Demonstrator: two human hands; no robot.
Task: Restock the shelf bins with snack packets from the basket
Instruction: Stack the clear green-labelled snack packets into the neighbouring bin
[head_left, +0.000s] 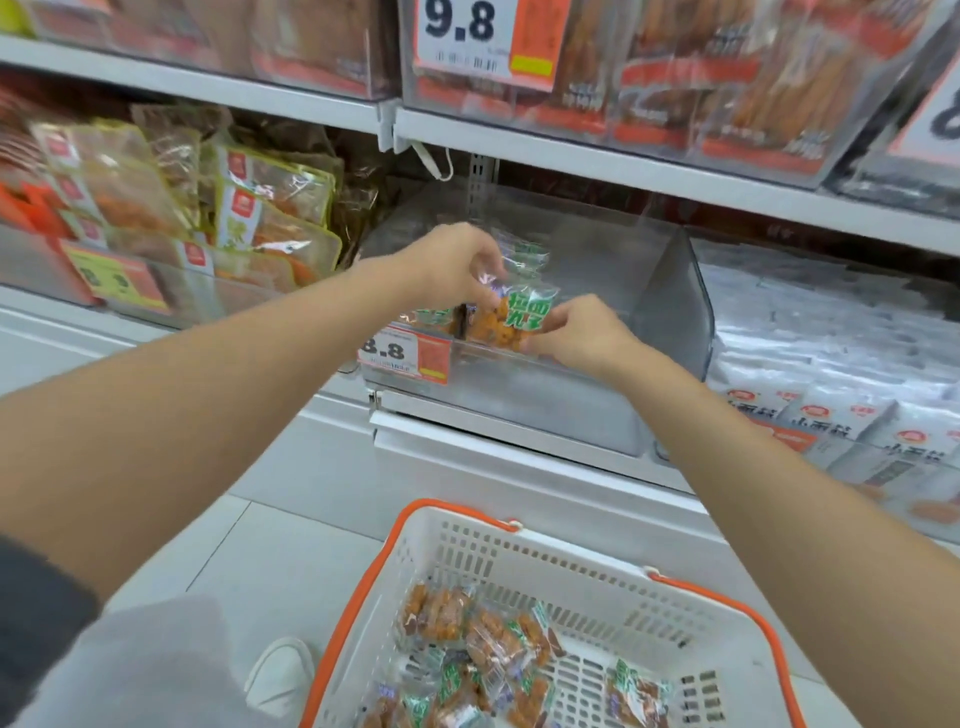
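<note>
At frame centre, the left hand and right hand are both pinching a small clear green-labelled snack packet above the transparent plastic shelf bin, the left possibly clutching more. Releasing unevenly would be risking a drop short of the bin's front wall.

Packet between left hand, right hand

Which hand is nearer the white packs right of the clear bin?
Right. The right hand pinches the snack packet over the middle of the clear bin, closer to the white packs. The left hand pinches the same packet's other side, further left.
</note>
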